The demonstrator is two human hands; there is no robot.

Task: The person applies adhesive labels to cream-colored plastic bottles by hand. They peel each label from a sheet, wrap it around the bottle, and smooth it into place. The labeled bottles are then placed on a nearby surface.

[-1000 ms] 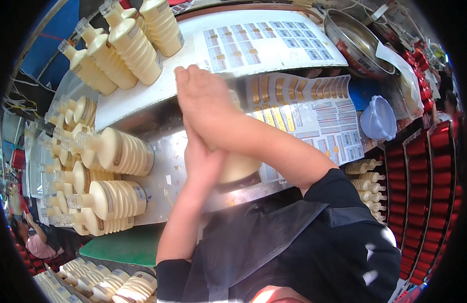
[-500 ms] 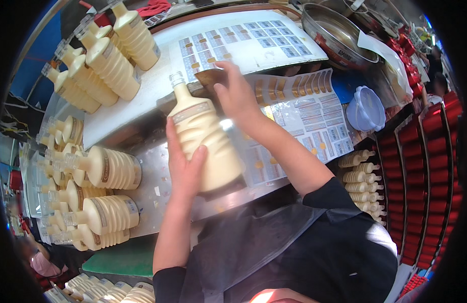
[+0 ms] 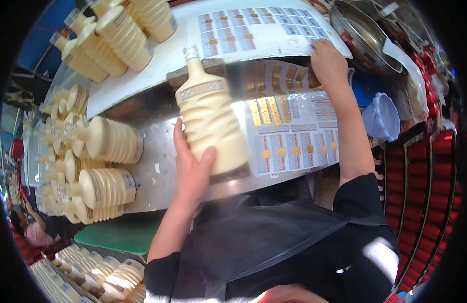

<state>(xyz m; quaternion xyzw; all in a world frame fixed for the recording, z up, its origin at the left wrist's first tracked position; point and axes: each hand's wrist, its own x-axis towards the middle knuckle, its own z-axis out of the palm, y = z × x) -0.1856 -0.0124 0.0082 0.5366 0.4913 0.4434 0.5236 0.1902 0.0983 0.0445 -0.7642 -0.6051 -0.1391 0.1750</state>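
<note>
We find left hand (image 3: 193,165) gripping bottle (image 3: 211,118) near front edge of bench (image 3: 160,144). Right hand (image 3: 328,61) curled at front right corner of board (image 3: 175,58); whether holding anything, we cannot tell.

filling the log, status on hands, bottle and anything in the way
Left hand gripping cream bottle low; right hand at small blue labels. Bottle neck pointing away from the person. More bottles at left, apart; no obstruction seen.
</note>
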